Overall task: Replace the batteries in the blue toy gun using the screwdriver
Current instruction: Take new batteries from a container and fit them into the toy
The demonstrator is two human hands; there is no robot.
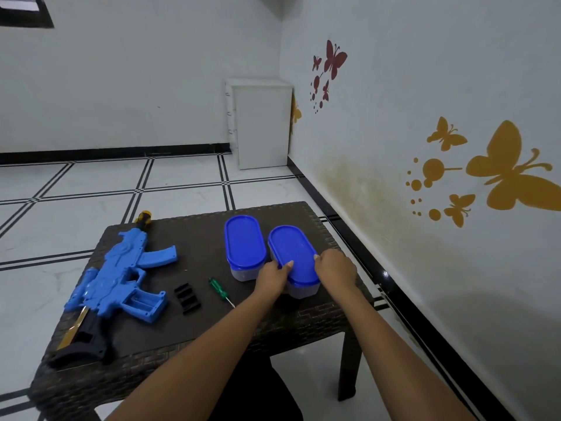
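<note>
The blue toy gun (118, 278) lies on the left of the dark table (200, 235), its battery compartment (142, 302) uncovered. A black battery cover (187, 298) lies just right of it. Beside that rests a green-handled screwdriver (220, 290). Two clear tubs with blue lids stand at the right. My left hand (273, 276) and my right hand (335, 268) grip the nearer right tub (293, 253) from either side, my left thumb on its lid. What the tubs hold is hidden.
The second blue-lidded tub (244, 244) stands touching the first on its left. A wall with butterfly stickers runs close along the table's right. A white cabinet (261, 123) stands in the far corner on the tiled floor.
</note>
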